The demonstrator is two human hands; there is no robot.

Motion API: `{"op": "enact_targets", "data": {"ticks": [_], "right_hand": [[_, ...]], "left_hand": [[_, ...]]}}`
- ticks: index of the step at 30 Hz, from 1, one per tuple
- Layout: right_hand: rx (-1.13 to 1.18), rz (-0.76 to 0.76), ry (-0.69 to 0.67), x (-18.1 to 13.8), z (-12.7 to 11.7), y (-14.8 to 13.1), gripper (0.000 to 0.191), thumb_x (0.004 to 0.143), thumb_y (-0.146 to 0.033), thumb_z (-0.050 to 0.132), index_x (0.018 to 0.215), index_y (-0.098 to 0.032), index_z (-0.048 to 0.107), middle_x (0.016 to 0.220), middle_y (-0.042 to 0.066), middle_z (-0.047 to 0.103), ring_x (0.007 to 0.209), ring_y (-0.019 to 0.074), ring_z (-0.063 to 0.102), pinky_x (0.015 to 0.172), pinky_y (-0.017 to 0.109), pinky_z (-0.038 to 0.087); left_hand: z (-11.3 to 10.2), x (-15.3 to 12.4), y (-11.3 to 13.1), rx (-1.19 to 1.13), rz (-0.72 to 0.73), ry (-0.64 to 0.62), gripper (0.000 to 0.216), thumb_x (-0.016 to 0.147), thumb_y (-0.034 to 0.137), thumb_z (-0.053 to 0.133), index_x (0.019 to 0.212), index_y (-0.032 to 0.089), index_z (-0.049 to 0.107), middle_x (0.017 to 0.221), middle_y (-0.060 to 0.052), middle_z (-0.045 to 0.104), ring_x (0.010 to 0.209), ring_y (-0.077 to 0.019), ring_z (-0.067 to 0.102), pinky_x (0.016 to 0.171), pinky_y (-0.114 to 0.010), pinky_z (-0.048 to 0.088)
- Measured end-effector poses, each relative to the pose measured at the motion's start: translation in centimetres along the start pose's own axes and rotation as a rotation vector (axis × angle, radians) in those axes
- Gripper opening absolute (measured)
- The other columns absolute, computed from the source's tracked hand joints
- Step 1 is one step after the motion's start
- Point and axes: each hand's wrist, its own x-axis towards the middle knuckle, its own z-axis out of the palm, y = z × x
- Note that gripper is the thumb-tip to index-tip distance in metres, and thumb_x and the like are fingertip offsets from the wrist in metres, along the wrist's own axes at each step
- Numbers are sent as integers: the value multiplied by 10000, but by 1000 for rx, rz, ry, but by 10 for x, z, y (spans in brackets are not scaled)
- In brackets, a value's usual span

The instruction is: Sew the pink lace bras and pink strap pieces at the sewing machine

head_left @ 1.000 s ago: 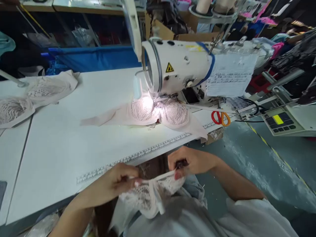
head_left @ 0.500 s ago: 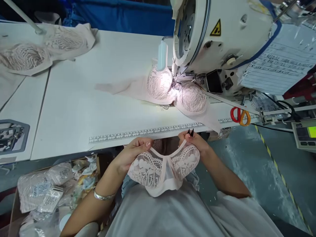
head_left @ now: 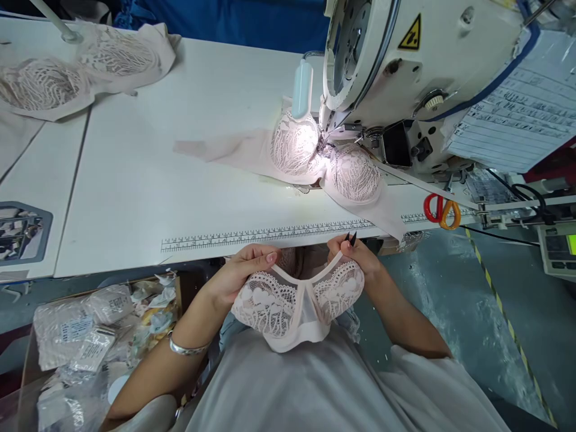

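Note:
A pale pink lace bra (head_left: pixel 270 306) is stretched between my two hands in front of my lap, below the table edge. My left hand (head_left: pixel 243 270) pinches its upper edge at the left cup, thumb on top. At the other cup, my right hand (head_left: pixel 362 259) grips the same edge. Two dark pointed tips (head_left: pixel 351 239) of a small tool stick out from the right fingers; the rest of that tool is hidden. Another pink lace bra (head_left: pixel 353 174) lies on the table under the needle area of the sewing machine (head_left: pixel 432 102), lit by a lamp.
Red-and-orange-handled scissors (head_left: pixel 441 211) hang at the table's right. A printed ruler (head_left: pixel 270 237) runs along the front edge of the white table (head_left: pixel 135 174). More lace bra pieces (head_left: pixel 119 57) lie at the back left. Below stands a box of plastic-bagged items (head_left: pixel 72 336).
The view has shifted slightly, so the table and machine sit a little higher in the picture. Both hands keep their hold on the bra, almost unmoved.

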Motion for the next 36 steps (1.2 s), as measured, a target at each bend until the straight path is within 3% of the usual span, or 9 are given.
{"op": "enact_targets", "data": {"ticks": [4, 8, 11, 15, 17, 19, 23, 27, 36], "right_hand": [[-142, -3, -25, -1, -4, -12, 619, 816, -680, 687, 550, -205, 391, 458, -90, 319, 397, 54, 243, 412, 217, 207], [-576, 35, -206, -2, 1, -36, 727, 735, -846, 587, 814, -129, 675, 637, -6, 570, 526, 97, 457, 492, 228, 319], [-880, -2, -338, -6, 14, -48, 540, 844, -670, 653, 933, -142, 714, 762, 26, 659, 632, 118, 546, 597, 233, 395], [-923, -114, -377, -25, 25, -54, 263, 993, -338, 543, 863, -154, 680, 701, 4, 622, 557, 80, 474, 584, 217, 373], [-829, -113, -328, -38, 24, -55, 252, 1005, -317, 508, 898, -152, 666, 661, -11, 571, 505, 69, 403, 522, 214, 326], [-754, -78, -243, -51, 24, -53, 264, 1015, -339, 486, 923, -156, 652, 619, -33, 501, 483, 68, 349, 485, 217, 286], [-749, -33, -55, -66, 30, -43, 247, 1011, -336, 482, 920, -163, 632, 622, -53, 420, 500, 71, 317, 479, 216, 270], [-923, -62, 46, -68, 42, -30, 184, 991, -228, 455, 975, -176, 631, 627, -62, 429, 513, 76, 340, 502, 214, 295], [-1213, -368, 148, -61, 41, -9, 159, 935, -112, 525, 974, -202, 649, 753, -21, 619, 605, 97, 507, 612, 213, 425]], "left_hand": [[4, 1, 2, 21, -4, 0, 537, 682, 431, 850, 538, 166, 407, 449, 78, 324, 398, -28, 253, 408, -175, 224], [13, 12, 5, 127, -32, -86, 558, 690, 501, 830, 548, 173, 402, 470, 74, 311, 411, -35, 251, 414, -192, 181], [23, 23, 11, 294, 26, -122, 600, 707, 583, 792, 553, 184, 371, 491, 73, 302, 433, -43, 261, 425, -203, 201], [39, 19, 25, 838, 491, 101, 349, 860, 453, 698, 703, 164, 581, 667, -5, 597, 643, -128, 573, 585, -231, 451], [48, 5, 26, 1112, 836, 319, 108, 894, 287, 676, 905, 180, 660, 890, -40, 702, 875, -173, 650, 769, -279, 518], [56, -12, 20, 1305, 1032, 383, 50, 908, 183, 645, 952, 196, 664, 910, -35, 716, 886, -169, 658, 798, -285, 530], [61, -27, -11, 1469, 1049, 172, 88, 935, 251, 648, 992, 187, 667, 834, -32, 729, 757, -160, 672, 737, -287, 568], [55, -14, -40, 1503, 1049, 163, 285, 918, 203, 663, 1194, 142, 619, 979, -79, 742, 895, -196, 674, 841, -339, 585], [49, 2, -33, 1379, 988, 192, 88, 904, 91, 605, 873, 173, 609, 800, -22, 641, 761, -147, 572, 695, -248, 501]]}}
